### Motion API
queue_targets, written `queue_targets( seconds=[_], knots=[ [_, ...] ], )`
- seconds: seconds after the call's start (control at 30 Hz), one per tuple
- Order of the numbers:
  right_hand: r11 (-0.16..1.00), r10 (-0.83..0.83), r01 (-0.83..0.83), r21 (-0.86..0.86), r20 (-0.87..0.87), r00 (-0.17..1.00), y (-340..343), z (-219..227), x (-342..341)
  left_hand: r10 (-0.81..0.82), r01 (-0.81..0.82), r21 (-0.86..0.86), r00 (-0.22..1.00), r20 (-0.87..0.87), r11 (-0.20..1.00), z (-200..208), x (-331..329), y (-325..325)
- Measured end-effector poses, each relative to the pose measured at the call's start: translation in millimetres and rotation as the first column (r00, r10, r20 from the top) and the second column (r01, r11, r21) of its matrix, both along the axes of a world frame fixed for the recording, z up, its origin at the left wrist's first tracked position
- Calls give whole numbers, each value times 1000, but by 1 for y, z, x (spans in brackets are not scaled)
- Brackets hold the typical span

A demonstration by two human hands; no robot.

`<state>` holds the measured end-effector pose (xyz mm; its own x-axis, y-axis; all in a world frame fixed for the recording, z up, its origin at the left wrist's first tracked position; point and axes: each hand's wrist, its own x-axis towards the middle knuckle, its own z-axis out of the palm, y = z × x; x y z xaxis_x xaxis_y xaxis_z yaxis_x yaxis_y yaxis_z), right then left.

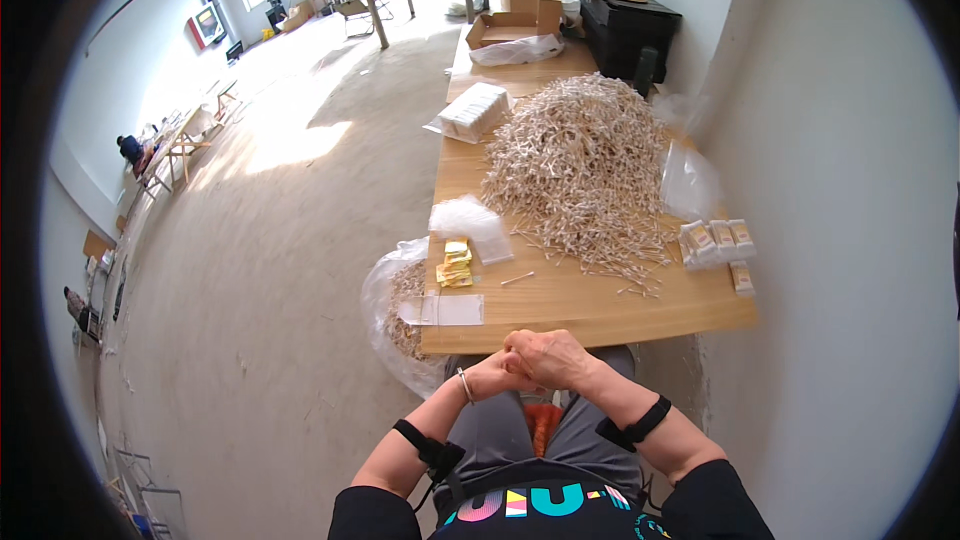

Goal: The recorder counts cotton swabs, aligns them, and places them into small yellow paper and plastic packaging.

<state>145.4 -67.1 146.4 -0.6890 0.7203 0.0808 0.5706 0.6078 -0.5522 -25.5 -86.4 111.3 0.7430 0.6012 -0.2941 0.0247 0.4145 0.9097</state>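
Observation:
Over my lap at the table's front edge, my left hand [492,376] and my right hand [550,356] meet, the right partly covering the left. Both have their fingers curled closed; whatever may be between them is hidden. Beyond them lies one loose cotton swab [518,278] on the wooden table [590,325]. A large heap of cotton swabs [585,160] spreads behind it. To the left are small yellow packets [455,262], a whitish flat sheet or sleeve [455,310] overhanging the edge, and clear plastic bags [475,225].
Small white packs [715,240] sit at the table's right, by the wall. A wrapped white bundle [475,112], an open cardboard box [515,25] and a black box [625,30] stand farther back. On the floor at left is a clear sack of swabs [400,315].

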Motion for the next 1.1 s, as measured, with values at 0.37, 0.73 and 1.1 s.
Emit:
queue_targets(
  seconds=[0.37, 0.73, 1.1],
  knots=[
    [998, -60, 60, 35, 6, 998, -14, -2, 13, 193, -179, 210, 980, -47, 961, -15, 27, -16],
    [946, -101, 246, 211, -529, 843, -8, -1, 16, 315, -350, 256, 934, 169, 901, 9, 16, -4],
    [845, 8, 257, 469, -491, 871, -9, 11, 6, 374, -406, 325, 914, 160, 854, 14, 11, -3]
  ],
)
